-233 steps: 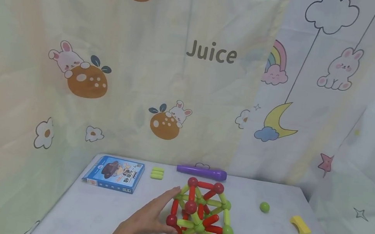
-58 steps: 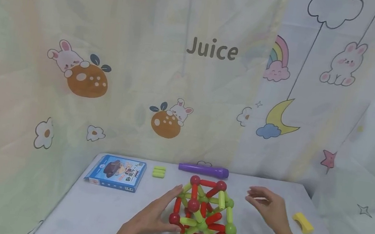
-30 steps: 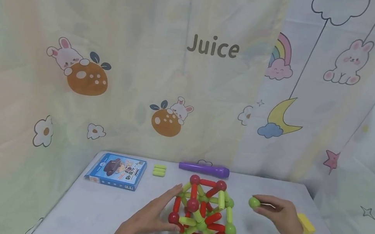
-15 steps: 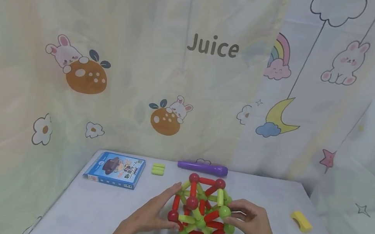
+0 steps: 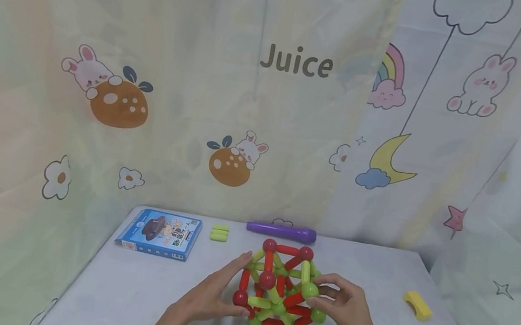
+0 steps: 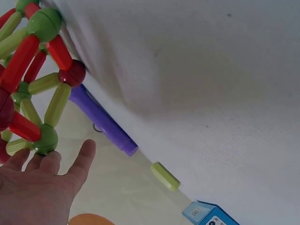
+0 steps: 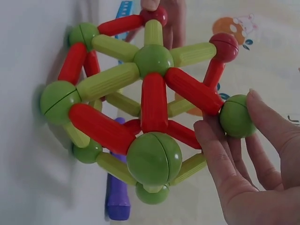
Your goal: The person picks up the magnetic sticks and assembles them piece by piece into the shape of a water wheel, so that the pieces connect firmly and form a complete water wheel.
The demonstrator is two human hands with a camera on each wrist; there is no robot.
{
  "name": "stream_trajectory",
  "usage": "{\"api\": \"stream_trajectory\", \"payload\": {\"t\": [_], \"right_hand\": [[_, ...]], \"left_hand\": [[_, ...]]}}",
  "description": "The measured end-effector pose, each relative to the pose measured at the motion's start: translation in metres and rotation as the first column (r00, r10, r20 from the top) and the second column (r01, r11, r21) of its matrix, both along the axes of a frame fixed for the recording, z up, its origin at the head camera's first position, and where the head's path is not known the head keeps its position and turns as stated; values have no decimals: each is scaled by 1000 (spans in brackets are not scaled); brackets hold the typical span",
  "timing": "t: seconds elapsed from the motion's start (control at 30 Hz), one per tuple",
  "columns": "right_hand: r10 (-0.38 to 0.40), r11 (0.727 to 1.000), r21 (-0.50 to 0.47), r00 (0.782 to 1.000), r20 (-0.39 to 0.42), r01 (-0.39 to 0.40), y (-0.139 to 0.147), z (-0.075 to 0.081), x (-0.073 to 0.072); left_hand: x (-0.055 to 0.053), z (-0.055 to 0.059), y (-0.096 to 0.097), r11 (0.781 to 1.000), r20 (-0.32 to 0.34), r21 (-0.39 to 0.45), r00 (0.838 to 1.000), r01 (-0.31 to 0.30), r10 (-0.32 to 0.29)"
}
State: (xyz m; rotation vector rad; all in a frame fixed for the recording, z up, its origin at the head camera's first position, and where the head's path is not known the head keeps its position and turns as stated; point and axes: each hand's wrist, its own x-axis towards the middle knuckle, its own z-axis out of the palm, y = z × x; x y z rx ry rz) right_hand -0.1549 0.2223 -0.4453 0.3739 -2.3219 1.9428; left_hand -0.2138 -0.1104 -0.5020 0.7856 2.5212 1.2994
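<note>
A magnetic stick-and-ball structure (image 5: 278,310) of red and light green rods with red and green balls stands on the table in the head view. My left hand (image 5: 209,293) holds its left side, thumb at a low red ball (image 5: 240,298) and fingers behind. My right hand (image 5: 344,306) pinches a green ball (image 5: 310,290) between thumb and fingers at the upper right corner. That ball meets the end of a red rod (image 7: 197,91) in the right wrist view. A light green rod (image 5: 306,271) runs from it up to a red ball (image 5: 305,253).
Behind the structure lies a purple microphone-shaped toy (image 5: 281,232). Several light green rods (image 5: 220,233) lie beside a blue box (image 5: 160,233) at the back left. A yellow arched block (image 5: 417,306) is at the right. A printed curtain (image 5: 191,94) hangs behind the table.
A light green rod has been added at the upper right red ball. My right hand has picked up the loose green ball and brought it left to the structure's corner; my left hand has stayed.
</note>
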Motion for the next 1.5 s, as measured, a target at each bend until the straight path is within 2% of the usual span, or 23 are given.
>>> {"api": "stream_trajectory", "payload": {"t": [0.1, 0.33, 0.53, 0.7, 0.9, 1.07, 1.13, 1.2, 1.27, 1.33, 1.4, 1.43, 1.47, 1.5], "right_hand": [[23, 1000, -20, 999, 23, -22, 1, -2, -1], [19, 998, -66, 986, 168, -8, 2, -2, -4], [-6, 992, -121, 984, 179, 28, -2, -4, -5], [-50, 990, -117, 979, 199, 74, -6, -2, -6], [-99, 983, -123, 961, 258, 134, -13, 0, -8], [-112, 978, -141, 957, 268, 154, -15, 0, -9], [-109, 980, -133, 961, 255, 147, -14, -1, -9], [-85, 989, -99, 977, 195, 106, -9, -3, -8], [-50, 998, -30, 995, 80, 53, 0, -6, -7], [-11, 998, 65, 998, -55, 15, 12, -10, -6], [23, 988, 154, 985, -169, 3, 26, -16, -5], [38, 984, 181, 980, -194, -2, 32, -20, -4], [56, 981, 191, 978, -201, -16, 38, -23, -4], [75, 980, 197, 978, -195, -36, 42, -27, -4]], "left_hand": [[0, 1, 0, 1000, 1, -2, 1000, -4, 4], [1, 1, -1, 1000, -2, -9, 1000, -15, 15], [1, 0, -2, 1000, 1, -15, 1000, -23, 23], [1, -1, -3, 999, 3, -17, 1000, -28, 28], [1, 0, -4, 999, 5, -17, 999, -33, 33], [0, 0, -4, 1000, 3, -9, 1000, -29, 29], [0, -1, -4, 1000, -1, -5, 1000, -25, 25], [0, -1, -4, 1000, -5, -2, 1000, -20, 20], [-1, -1, -4, 1000, -6, 6, 1000, -9, 9], [-3, -2, -6, 1000, -8, 24, 1000, 6, -5], [-8, -3, -9, 995, -5, 100, 1000, 2, -1], [-13, -4, -12, 986, 0, 165, 1000, -15, 15], [-20, -6, -15, 972, 4, 227, 998, -60, 61], [-28, -8, -18, 948, 2, 295, 992, -122, 127]]}}
